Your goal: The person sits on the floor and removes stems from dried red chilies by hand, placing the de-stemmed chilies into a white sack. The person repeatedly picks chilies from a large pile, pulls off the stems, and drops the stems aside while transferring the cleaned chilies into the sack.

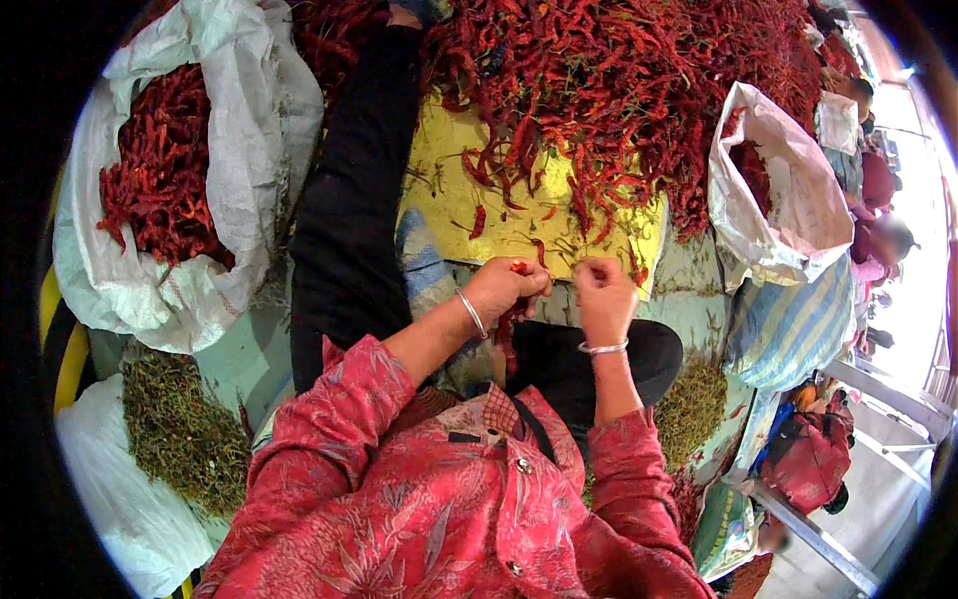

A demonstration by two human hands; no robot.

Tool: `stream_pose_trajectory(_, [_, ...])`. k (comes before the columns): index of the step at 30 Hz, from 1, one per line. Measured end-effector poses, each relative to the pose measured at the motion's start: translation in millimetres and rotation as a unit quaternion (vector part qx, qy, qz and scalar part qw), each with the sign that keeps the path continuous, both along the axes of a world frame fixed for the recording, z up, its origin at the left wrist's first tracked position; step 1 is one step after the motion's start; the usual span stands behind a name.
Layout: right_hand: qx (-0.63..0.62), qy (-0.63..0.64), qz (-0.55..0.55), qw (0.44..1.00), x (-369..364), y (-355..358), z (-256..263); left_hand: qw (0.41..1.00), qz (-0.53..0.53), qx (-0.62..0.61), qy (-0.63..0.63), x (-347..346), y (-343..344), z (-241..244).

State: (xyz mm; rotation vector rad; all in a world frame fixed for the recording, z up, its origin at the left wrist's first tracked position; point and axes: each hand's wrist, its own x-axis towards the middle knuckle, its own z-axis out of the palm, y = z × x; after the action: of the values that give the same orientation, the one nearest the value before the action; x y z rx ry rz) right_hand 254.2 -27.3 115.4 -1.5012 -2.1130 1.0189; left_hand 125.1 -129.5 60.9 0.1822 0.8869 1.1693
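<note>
My left hand [512,287] is closed around dried red chillies [506,337]; some hang below the palm and a bit of red shows above the thumb. Close by on the right, my right hand [606,296] has curled fingers and is slightly blurred, so whether anything is pinched in it cannot be seen. Both hands are above the near edge of a yellow sheet [441,183] with loose chillies and stem bits scattered on it. Behind them a large heap of dried red chillies [599,82] covers the sheet's far part.
At left stands an open white woven sack [247,195] of red chillies. Another open sack [808,195] is at right, above a blue-striped sack [786,329]. Greenish-brown stem piles [183,419] lie on the floor. Other people [808,457] sit at far right beside metal bars [816,535].
</note>
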Motion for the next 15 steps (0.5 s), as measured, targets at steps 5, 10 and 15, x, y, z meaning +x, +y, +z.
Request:
stream_pose_trajectory(5, [0.095,-0.193,0.156,0.964,-8,32,-48,0.959,0.223,-0.053,-0.168,-17,-5,-7])
stream_pose_trajectory(10, [0.148,-0.245,0.088,0.954,-98,65,-94,0.949,0.256,-0.041,-0.181,-41,0,-8])
stream_pose_trajectory(15, [0.074,-0.266,0.123,0.953,-113,77,-97,0.952,0.248,-0.022,-0.179,-46,-2,-16])
